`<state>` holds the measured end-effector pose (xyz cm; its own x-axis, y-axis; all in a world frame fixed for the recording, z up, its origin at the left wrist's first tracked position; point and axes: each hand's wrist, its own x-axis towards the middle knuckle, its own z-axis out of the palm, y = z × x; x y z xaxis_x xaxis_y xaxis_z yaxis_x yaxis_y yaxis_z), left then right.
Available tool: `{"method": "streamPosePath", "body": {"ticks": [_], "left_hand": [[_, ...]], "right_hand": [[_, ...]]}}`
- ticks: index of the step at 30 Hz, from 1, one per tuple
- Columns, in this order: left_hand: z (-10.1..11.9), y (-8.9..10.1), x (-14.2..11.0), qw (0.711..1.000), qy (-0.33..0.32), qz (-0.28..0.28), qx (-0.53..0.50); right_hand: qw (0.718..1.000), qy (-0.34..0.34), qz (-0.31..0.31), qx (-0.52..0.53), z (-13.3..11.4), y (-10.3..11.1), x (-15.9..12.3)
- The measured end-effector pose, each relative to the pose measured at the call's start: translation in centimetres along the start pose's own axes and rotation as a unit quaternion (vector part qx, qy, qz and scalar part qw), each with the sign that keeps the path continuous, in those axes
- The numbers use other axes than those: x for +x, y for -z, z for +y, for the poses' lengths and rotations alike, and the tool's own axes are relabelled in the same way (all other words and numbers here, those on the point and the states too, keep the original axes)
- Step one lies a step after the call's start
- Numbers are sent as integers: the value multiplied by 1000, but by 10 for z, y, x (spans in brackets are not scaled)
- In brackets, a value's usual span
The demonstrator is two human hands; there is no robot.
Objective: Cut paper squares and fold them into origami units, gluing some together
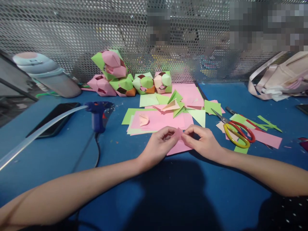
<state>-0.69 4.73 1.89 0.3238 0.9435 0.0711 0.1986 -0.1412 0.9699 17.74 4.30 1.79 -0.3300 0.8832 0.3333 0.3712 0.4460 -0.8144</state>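
Observation:
Both of my hands meet over a small pink paper piece (pixel 178 145) on the blue table (pixel 180 192). My left hand (pixel 160 143) is closed, its fingertips pinching the paper's upper left edge. My right hand (pixel 201 140) is closed too, pinching the same piece from the right at its folded tip. The lower part of the paper lies flat on the table between my wrists. Just beyond my hands lies a stack of pink and green sheets (pixel 158 120) with folded paper triangles (pixel 176 106) on it.
A blue glue gun (pixel 99 115) with a clear glue stick stands to the left, beside a black phone (pixel 54 118). Scissors with red and yellow handles (pixel 237 131) lie to the right among paper scraps. Folded paper balls (pixel 125 80) line the perforated metal screen. A pink bag (pixel 281 78) sits far right.

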Motion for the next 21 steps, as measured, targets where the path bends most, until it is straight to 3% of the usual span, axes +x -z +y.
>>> {"method": "streamPosePath", "body": {"ticks": [21], "left_hand": [[0, -1, 0, 998, 52, -26, -13]], "right_hand": [[1000, 20, -11, 7, 4, -2, -2]]}}
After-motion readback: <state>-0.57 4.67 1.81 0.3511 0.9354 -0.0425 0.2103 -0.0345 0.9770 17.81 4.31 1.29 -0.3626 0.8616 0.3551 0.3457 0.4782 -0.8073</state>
